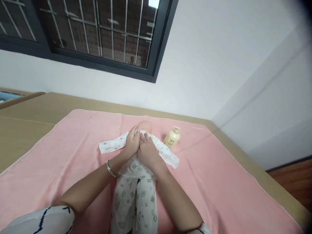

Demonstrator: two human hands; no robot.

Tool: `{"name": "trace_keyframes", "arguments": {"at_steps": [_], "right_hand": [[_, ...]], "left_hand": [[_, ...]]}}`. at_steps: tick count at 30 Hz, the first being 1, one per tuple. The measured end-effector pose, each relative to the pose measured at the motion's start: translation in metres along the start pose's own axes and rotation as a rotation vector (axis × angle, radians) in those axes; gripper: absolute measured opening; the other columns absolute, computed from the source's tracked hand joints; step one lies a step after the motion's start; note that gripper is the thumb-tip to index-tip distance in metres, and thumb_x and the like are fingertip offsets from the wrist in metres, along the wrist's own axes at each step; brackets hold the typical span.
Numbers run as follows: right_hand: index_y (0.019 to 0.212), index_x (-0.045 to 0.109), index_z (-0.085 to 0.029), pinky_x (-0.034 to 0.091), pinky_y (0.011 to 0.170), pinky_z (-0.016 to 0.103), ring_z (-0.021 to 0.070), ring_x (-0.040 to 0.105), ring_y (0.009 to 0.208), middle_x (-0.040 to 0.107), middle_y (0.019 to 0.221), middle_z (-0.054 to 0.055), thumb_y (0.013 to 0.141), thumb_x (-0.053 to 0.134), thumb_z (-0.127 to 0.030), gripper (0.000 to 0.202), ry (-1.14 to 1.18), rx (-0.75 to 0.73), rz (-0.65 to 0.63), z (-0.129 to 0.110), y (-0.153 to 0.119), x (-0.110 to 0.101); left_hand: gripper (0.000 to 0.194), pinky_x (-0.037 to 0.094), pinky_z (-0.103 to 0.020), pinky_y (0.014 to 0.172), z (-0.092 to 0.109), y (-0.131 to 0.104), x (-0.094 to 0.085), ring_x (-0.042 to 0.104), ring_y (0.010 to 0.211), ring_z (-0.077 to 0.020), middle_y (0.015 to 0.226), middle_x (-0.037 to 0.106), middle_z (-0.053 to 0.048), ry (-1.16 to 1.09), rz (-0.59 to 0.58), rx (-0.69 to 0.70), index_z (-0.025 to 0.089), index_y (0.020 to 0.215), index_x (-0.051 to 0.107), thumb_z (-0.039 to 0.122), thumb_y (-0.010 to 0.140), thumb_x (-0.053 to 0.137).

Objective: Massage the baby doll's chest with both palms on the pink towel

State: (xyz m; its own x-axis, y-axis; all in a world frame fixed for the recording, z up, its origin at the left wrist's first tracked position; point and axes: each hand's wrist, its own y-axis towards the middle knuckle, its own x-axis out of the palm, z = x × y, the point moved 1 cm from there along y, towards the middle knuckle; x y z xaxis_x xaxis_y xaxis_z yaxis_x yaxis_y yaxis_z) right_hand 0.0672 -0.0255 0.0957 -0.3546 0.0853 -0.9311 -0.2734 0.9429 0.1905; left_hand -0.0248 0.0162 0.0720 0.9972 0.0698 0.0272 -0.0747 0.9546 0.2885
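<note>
A baby doll lies on its back in a white printed top and matching trousers, its rounded head at the far end. On the chest, just below the head, rest both my hands, side by side and touching. My left hand lies along the doll's left-of-view side, fingers stretched toward the neck. Across the middle and right of the chest lies my right hand, its fingers extended and slightly apart. Whatever is beneath the palms is hidden. The top's sleeves spread out to both sides.
A pale yellow pump bottle stands just right of the doll, close to the sleeve. Under everything is a pink blanket on a wooden surface. Behind rise a white wall and a barred, dark-framed window.
</note>
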Motion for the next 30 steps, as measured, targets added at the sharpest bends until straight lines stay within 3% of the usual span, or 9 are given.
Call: {"name": "trace_keyframes", "arguments": {"at_steps": [3, 8, 12, 14, 18, 21, 24, 26, 30], "right_hand": [[0.146, 0.043, -0.015, 0.025, 0.118, 0.048, 0.0253, 0.029, 0.146, 0.039, 0.153, 0.013, 0.098, 0.035, -0.022, 0.048, 0.048, -0.037, -0.027, 0.04, 0.015, 0.015], [0.138, 0.052, -0.015, 0.023, 0.119, 0.047, 0.0244, 0.032, 0.144, 0.043, 0.151, 0.011, 0.099, 0.039, -0.033, 0.045, 0.11, 0.014, 0.174, 0.073, 0.022, 0.034], [0.139, 0.049, -0.005, 0.025, 0.118, 0.053, 0.0293, 0.032, 0.144, 0.044, 0.148, 0.02, 0.097, 0.035, -0.025, 0.049, 0.017, 0.11, 0.357, 0.058, -0.001, 0.051], [0.141, 0.047, -0.004, 0.025, 0.119, 0.051, 0.0273, 0.032, 0.144, 0.046, 0.147, 0.019, 0.094, 0.035, -0.02, 0.051, 0.001, -0.052, 0.367, 0.046, -0.015, 0.055], [0.144, 0.045, -0.013, 0.022, 0.121, 0.048, 0.0216, 0.033, 0.144, 0.052, 0.144, 0.009, 0.092, 0.038, -0.019, 0.052, 0.039, -0.405, 0.196, 0.044, -0.022, 0.049], [0.144, 0.045, -0.016, 0.022, 0.121, 0.05, 0.0227, 0.033, 0.144, 0.047, 0.148, 0.009, 0.097, 0.036, -0.027, 0.049, 0.057, -0.277, 0.135, 0.06, -0.008, 0.036], [0.144, 0.044, -0.008, 0.026, 0.118, 0.051, 0.0277, 0.033, 0.144, 0.042, 0.15, 0.018, 0.1, 0.034, -0.034, 0.052, 0.053, 0.024, 0.212, 0.067, -0.003, 0.034], [0.143, 0.043, -0.002, 0.026, 0.117, 0.052, 0.0306, 0.03, 0.145, 0.039, 0.15, 0.023, 0.099, 0.034, -0.032, 0.054, 0.023, 0.112, 0.267, 0.06, -0.01, 0.04], [0.14, 0.049, -0.007, 0.019, 0.12, 0.053, 0.0276, 0.027, 0.146, 0.044, 0.149, 0.017, 0.094, 0.038, -0.02, 0.049, 0.01, -0.182, 0.223, 0.033, -0.027, 0.052]], "left_hand": [[0.04, 0.032, -0.044, 0.117, -0.032, -0.003, 0.008, 0.049, 0.133, -0.0256, 0.139, 0.056, -0.014, 0.123, -0.021, 0.044, 0.013, 0.13, 0.056, 0.032, 0.098, 0.04], [0.044, 0.035, -0.044, 0.115, -0.05, -0.008, 0.012, 0.05, 0.132, -0.0249, 0.139, 0.057, -0.014, 0.132, 0.023, 0.127, 0.014, 0.131, 0.055, 0.037, 0.1, 0.035], [0.046, 0.036, -0.043, 0.115, -0.05, -0.011, 0.007, 0.052, 0.13, -0.0239, 0.135, 0.059, -0.012, 0.076, 0.066, 0.132, 0.016, 0.127, 0.059, 0.043, 0.101, 0.032], [0.047, 0.037, -0.042, 0.114, -0.05, -0.014, 0.005, 0.052, 0.129, -0.0233, 0.136, 0.059, -0.011, 0.037, 0.067, 0.124, 0.017, 0.128, 0.059, 0.045, 0.101, 0.032], [0.046, 0.038, -0.041, 0.114, -0.049, -0.017, 0.001, 0.052, 0.13, -0.0232, 0.138, 0.058, -0.01, 0.008, 0.018, 0.133, 0.018, 0.13, 0.057, 0.044, 0.1, 0.033], [0.045, 0.037, -0.042, 0.114, -0.048, -0.02, -0.001, 0.051, 0.13, -0.0235, 0.138, 0.058, -0.01, 0.039, 0.0, 0.128, 0.018, 0.131, 0.057, 0.042, 0.1, 0.034], [0.043, 0.036, -0.044, 0.114, -0.05, -0.025, -0.004, 0.051, 0.13, -0.0239, 0.136, 0.059, -0.01, 0.085, -0.024, 0.102, 0.018, 0.129, 0.057, 0.04, 0.099, 0.036], [0.041, 0.037, -0.044, 0.113, -0.051, -0.03, -0.008, 0.053, 0.128, -0.0239, 0.134, 0.06, -0.01, 0.095, -0.045, 0.089, 0.018, 0.127, 0.058, 0.039, 0.098, 0.037], [0.037, 0.042, -0.043, 0.109, -0.051, -0.036, -0.016, 0.057, 0.121, -0.0225, 0.127, 0.064, -0.01, 0.09, -0.105, 0.116, 0.018, 0.121, 0.061, 0.036, 0.097, 0.038]]}}
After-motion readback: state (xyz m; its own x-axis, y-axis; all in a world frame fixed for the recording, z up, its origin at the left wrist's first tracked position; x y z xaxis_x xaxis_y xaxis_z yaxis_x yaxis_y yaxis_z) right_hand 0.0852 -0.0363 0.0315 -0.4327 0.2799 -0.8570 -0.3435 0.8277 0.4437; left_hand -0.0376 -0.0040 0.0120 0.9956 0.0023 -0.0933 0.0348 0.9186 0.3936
